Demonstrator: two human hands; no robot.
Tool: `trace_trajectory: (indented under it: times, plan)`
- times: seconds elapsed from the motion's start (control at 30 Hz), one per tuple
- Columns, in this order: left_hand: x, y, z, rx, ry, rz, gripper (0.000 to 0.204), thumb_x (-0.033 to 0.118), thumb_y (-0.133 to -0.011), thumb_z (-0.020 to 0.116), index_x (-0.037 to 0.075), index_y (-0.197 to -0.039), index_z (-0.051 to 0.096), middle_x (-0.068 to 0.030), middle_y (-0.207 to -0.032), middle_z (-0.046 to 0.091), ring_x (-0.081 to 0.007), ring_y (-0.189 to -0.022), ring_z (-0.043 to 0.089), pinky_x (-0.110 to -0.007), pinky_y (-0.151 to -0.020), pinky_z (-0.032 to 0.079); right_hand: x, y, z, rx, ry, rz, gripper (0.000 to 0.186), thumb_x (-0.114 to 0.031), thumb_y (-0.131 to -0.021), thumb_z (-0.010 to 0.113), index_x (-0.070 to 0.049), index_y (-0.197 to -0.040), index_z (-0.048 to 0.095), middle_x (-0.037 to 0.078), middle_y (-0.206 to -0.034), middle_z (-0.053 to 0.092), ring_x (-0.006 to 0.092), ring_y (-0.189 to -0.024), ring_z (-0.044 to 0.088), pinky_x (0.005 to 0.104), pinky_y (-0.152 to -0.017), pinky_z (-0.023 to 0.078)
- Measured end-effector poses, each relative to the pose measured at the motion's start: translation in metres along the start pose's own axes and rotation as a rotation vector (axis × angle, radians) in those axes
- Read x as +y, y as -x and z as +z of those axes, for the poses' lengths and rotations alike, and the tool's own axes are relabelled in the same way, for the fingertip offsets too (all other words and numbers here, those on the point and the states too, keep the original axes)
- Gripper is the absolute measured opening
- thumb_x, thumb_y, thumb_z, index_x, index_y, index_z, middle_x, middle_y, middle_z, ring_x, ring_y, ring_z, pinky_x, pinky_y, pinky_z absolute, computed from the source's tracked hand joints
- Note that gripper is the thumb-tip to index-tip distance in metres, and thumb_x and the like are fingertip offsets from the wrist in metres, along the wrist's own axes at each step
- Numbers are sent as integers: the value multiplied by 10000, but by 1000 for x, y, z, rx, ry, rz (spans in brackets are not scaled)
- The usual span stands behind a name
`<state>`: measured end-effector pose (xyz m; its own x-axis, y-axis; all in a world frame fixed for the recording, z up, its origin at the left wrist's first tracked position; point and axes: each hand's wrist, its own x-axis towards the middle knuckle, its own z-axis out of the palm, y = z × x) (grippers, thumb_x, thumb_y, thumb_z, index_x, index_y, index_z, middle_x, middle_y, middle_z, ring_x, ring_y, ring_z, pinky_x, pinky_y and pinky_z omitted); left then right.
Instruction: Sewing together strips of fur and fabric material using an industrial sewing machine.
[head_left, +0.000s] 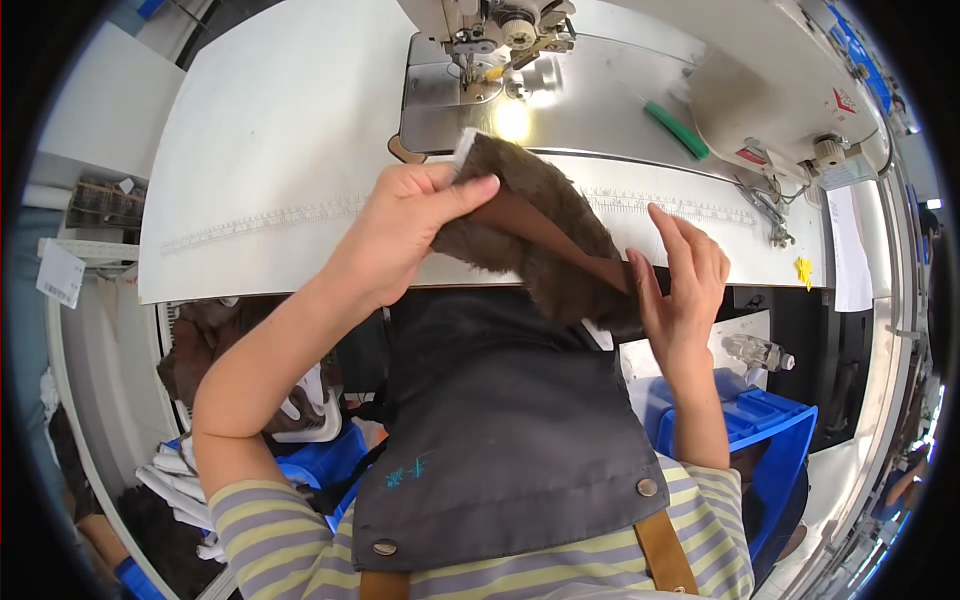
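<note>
Desk (250,130): white top, front edge running across just ahead of the wearer's black apron (490,400); broad white stretch left of the sewing machine (780,90), reaching to the left edge. On the right, room narrower, machine body and its metal plate (600,95) taking up the back. Printed ruler (270,222) runs along the front edge. Furry piece (575,215) held up at mid front edge, its lower end hanging past that edge, over the apron. Left hand (410,220): grip closed on the piece's upper left end, thumb on top. Right hand (685,280): thumb at the lower right end, fingers spread and raised; cannot tell whether its grip pinches. Containers, below desk level: blue bin (770,420) beyond the front edge at right, clear bottle (757,350) lying just behind it; at left, a white tray (310,430) with pale and dark stuff in it, exact contents unclear, beside a second blue bin (325,460). Piece itself: dark brown pile, long and bent, white at the upper tip; smooth, lighter brown strip (545,235) lying lengthwise along it.
</note>
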<state>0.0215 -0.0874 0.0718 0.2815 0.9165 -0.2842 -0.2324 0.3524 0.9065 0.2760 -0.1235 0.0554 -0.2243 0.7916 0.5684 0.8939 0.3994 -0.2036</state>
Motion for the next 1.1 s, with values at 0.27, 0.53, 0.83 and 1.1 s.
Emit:
trace_trajectory:
  times: [0.27, 0.53, 0.83, 1.1]
  plan:
    - [15, 24, -3, -3, 241, -143, 209, 198, -934, 534, 0, -958, 598, -68, -905, 634, -127, -789, 627, -268, -711, 521, -92, -17, 53, 43, -276, -296, 373, -113, -813, 554, -17, -1173, 582, 117, -1224, 585, 246, -1173, 536, 439, -1082, 225]
    - [29, 20, -12, 31, -11, -220, 260, 285, -905, 604, 30, -882, 651, -51, -829, 655, -84, -703, 611, -214, -623, 487, -86, -15, 55, 120, -354, -395, 354, -77, -751, 592, -10, -1097, 633, 121, -1168, 616, 248, -1103, 586, 445, -1071, 274]
    - [30, 22, -15, -165, -798, 429, 205, -5, -856, 533, 3, -1036, 629, -65, -735, 633, -86, -634, 569, -224, -575, 454, -64, -46, 26, -36, -718, -129, 246, -124, -649, 753, -60, -816, 584, 92, -1025, 621, 275, -1011, 561, 378, -848, 399]
    - [25, 24, -8, -63, -672, 352, 196, -60, -833, 549, -14, -1006, 630, -47, -774, 618, -79, -697, 551, -203, -628, 427, -64, -43, 31, -170, -854, -66, 196, -68, -723, 722, -46, -796, 542, 64, -771, 552, 246, -685, 498, 334, -646, 364]
